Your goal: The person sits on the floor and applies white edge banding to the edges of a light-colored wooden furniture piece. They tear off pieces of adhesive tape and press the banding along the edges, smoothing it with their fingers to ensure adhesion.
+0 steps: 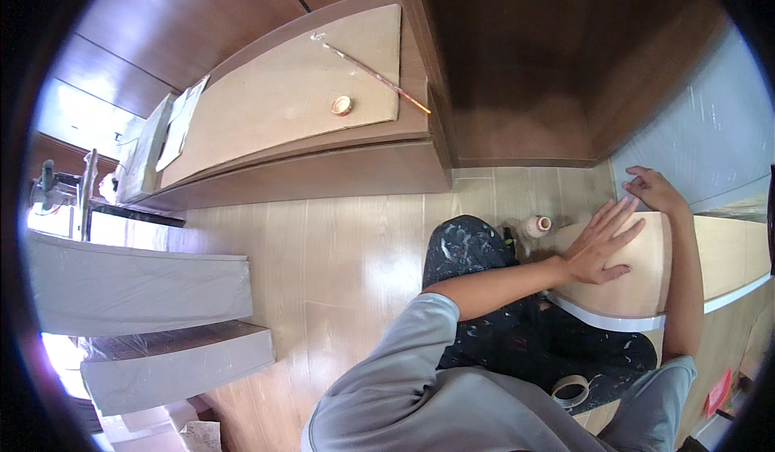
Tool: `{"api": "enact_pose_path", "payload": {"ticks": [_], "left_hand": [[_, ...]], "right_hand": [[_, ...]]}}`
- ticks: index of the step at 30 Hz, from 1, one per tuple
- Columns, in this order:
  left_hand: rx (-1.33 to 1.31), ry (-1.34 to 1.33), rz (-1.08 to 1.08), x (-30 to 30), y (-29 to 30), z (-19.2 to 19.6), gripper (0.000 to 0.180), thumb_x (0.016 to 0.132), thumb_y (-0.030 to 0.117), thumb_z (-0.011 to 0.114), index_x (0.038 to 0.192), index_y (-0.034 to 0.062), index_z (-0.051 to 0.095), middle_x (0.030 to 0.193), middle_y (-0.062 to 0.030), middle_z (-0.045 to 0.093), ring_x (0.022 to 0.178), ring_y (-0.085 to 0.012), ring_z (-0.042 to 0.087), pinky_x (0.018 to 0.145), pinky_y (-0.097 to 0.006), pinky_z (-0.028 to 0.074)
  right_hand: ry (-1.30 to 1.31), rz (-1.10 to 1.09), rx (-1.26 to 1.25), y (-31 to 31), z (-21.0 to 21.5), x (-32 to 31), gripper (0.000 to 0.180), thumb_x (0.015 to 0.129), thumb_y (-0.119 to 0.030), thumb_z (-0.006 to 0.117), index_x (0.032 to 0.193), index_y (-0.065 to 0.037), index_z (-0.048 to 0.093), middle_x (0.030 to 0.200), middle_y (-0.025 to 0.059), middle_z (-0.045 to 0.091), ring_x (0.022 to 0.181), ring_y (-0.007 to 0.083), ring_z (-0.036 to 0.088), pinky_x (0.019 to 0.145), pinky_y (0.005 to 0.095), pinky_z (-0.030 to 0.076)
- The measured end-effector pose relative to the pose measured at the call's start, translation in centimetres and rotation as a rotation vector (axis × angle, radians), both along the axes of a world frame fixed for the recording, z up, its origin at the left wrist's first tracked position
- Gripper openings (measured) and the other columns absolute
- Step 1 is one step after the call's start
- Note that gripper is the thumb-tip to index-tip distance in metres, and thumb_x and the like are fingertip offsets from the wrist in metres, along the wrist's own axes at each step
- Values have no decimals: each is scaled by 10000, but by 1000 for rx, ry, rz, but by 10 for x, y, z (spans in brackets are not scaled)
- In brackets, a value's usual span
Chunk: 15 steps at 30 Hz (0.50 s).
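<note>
Hands: left (pixel 599 244) flat, open on pale wood panel (pixel 638 282); right (pixel 652 191) at its far edge, grip unclear.

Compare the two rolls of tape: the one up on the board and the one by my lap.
The small tape roll on the pale board looks orange-tan and lies flat beside a long thin stick. The larger beige tape roll lies on the dark paint-spattered trousers, showing a wider hole. Both are untouched rings.
</note>
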<state>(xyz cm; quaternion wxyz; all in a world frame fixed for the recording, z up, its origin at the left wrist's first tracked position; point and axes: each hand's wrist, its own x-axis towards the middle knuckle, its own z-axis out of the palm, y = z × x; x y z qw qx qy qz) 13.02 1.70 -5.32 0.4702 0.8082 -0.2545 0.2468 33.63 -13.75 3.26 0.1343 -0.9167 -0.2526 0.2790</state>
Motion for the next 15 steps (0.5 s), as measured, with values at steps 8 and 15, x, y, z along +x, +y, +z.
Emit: {"api": "enact_pose_path", "payload": {"ticks": [8,15], "left_hand": [[-15,-1,-7,-1,-1,-3,891,939,441,657,1689,70,352,1762,-308,180,1635,-498,162,1307,-643,141],[-20,27,0,-1,-3,-4,893,944,446,653,1698,84,338,1769,-306,159,1631,-505,161,1305,-636,148]], "right_hand": [[-5,-59,180,-1,-7,-5,643,1012,-382,754,1444,69,600,1094,257,756,1040,324,738,945,414,569],[-76,-26,219,-2,-2,-5,637,1010,-382,751,1428,78,612,1080,271,760,1018,321,746,948,417,577]]}}
